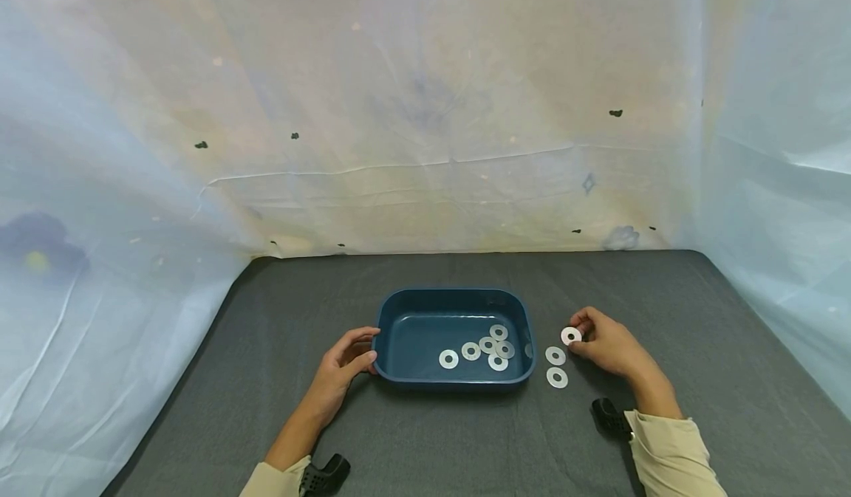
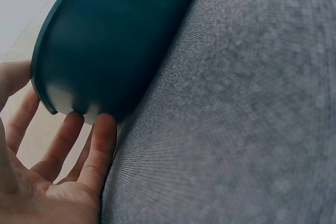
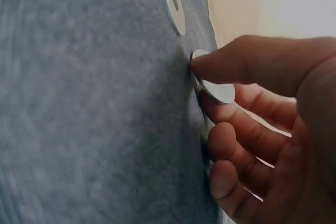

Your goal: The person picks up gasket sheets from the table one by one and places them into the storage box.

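Observation:
A dark blue plastic tub (image 1: 399, 312) sits mid-table with several flat metal washers (image 1: 488, 345) lying in its right half. My left hand (image 1: 346, 364) rests against the tub's left wall, fingers straight, fingertips (image 2: 100, 135) touching the tub (image 2: 105, 40). My right hand (image 1: 601, 342) is to the right of the tub and pinches one washer (image 1: 570, 335) between thumb and fingers, just above the cloth; the wrist view shows that washer (image 3: 218, 90) tilted at the fingertips. Two more washers (image 1: 555, 355) (image 1: 557, 377) lie on the table between the tub and this hand.
The table is covered in dark grey cloth (image 1: 465, 438). Pale sheeting (image 1: 425, 113) hangs behind and on both sides. Black wrist-camera mounts (image 1: 326, 475) (image 1: 608, 417) show at my forearms. In the right wrist view, another washer (image 3: 173, 3) lies on the cloth beyond the hand.

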### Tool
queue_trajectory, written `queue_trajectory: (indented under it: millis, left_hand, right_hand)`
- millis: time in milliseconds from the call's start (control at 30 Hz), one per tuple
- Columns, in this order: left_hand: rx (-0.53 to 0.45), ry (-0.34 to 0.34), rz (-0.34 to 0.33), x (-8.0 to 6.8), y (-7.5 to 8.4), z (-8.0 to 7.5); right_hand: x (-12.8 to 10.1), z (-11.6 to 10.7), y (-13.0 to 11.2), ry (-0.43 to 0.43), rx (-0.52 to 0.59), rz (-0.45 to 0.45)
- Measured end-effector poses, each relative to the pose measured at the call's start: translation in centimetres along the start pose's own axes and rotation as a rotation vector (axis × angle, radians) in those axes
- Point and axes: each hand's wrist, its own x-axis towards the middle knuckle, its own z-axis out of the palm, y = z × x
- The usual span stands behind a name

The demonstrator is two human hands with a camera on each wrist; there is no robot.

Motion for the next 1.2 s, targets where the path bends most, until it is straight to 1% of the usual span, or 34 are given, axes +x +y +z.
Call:
queue_trajectory:
  millis: [200,500,667,867,1200]
  left_hand:
    - [0.004,0.003,0.003,-0.01,0.02,0.03]
    - [-0.002,-0.003,0.009,0.04,-0.01,0.05]
    - [-0.004,-0.01,0.018,0.02,-0.04,0.02]
    - [-0.005,-0.008,0.019,-0.01,-0.05,0.02]
    - [0.0,-0.005,0.013,-0.03,-0.09,0.0]
  right_hand:
    - [-0.06,-0.08,0.29,-0.037,0.006,-0.041]
    - [-0.22,-0.28,0.53,-0.049,-0.012,-0.071]
    - [-0.22,-0.38,0.6,-0.055,-0.023,-0.061]
    - [-0.14,-0.38,0.57,-0.07,-0.009,-0.034]
    - [-0.18,-0.39,0.53,-0.048,0.016,-0.021]
